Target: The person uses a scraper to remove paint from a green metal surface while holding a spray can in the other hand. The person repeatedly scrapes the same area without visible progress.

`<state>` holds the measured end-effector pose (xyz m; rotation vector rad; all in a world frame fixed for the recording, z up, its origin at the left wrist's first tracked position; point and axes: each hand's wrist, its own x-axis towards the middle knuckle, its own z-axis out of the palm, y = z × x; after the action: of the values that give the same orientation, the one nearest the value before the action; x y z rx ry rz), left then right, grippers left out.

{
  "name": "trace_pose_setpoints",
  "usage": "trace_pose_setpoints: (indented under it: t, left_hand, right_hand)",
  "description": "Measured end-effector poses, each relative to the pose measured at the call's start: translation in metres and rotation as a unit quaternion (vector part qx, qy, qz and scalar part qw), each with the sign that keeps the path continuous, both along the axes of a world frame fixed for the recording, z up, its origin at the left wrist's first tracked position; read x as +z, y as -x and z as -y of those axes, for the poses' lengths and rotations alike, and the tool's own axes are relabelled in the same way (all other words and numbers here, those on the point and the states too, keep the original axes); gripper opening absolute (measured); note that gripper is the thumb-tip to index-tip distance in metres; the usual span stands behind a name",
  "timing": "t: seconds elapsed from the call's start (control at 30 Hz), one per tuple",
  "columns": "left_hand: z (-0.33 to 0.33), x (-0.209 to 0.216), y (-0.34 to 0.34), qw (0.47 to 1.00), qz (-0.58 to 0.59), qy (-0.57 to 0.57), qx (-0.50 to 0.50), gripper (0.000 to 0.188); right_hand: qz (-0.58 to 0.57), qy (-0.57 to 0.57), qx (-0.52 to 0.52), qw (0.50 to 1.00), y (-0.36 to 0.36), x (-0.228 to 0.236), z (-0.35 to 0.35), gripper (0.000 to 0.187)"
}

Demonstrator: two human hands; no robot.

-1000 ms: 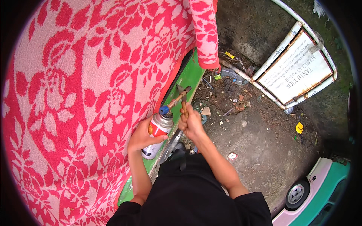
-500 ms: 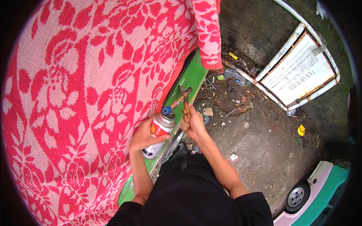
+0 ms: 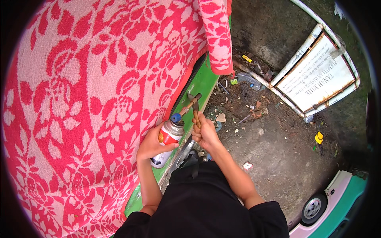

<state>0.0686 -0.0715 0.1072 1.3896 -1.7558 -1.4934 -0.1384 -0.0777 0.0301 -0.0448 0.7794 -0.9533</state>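
Note:
My left hand (image 3: pixel 150 146) is wrapped round the can of a gas blowtorch (image 3: pixel 170 137), white and red below a bare metal top. The torch has a blue fitting (image 3: pixel 176 118), and its copper-coloured pipe (image 3: pixel 187 108) runs up toward the green painted panel (image 3: pixel 201 84). Closed round a wooden handle (image 3: pixel 197 118), my right hand (image 3: pixel 208 134) holds a scraper with a flat metal blade (image 3: pixel 195 105). The blade lies close beside the torch's nozzle end, near the green surface; whether it touches is unclear. No flame shows.
A red and pink floral cloth (image 3: pixel 95 103) drapes over the left side, beside the green panel. On the right, a white-framed sign (image 3: pixel 317 75) leans above dirt ground (image 3: pixel 262 146) scattered with litter. A toy-sized-looking vehicle wheel (image 3: pixel 313 208) shows at lower right.
The scraper blade has shifted slightly against the torch nozzle, with my right hand a little lower. My left hand keeps its hold on the can.

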Motion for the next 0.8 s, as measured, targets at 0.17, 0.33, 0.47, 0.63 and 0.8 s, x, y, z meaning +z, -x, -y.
trace_pose_setpoints:
  t: [0.17,0.33,0.47,0.63,0.8]
  left_hand:
    - [0.000,-0.003,-0.001,1.000,0.012,0.018,0.004,0.064]
    - [-0.003,-0.007,0.003,0.999,0.002,0.028,0.024,0.064]
    - [-0.009,0.001,0.003,0.999,0.027,0.032,0.032,0.064]
    - [-0.014,0.007,0.005,0.995,0.082,0.050,0.033,0.066]
    - [-0.021,0.005,0.016,0.986,0.148,0.044,0.069,0.065]
  right_hand:
    - [-0.009,0.022,0.013,1.000,0.018,-0.006,0.005,0.040]
    - [0.000,0.013,0.015,1.000,0.029,-0.012,0.004,0.039]
    - [0.005,0.009,0.015,1.000,0.028,-0.008,-0.006,0.039]
    - [0.004,-0.002,0.013,1.000,0.028,-0.019,-0.011,0.039]
    - [0.013,-0.004,0.020,1.000,0.029,-0.020,-0.018,0.039]
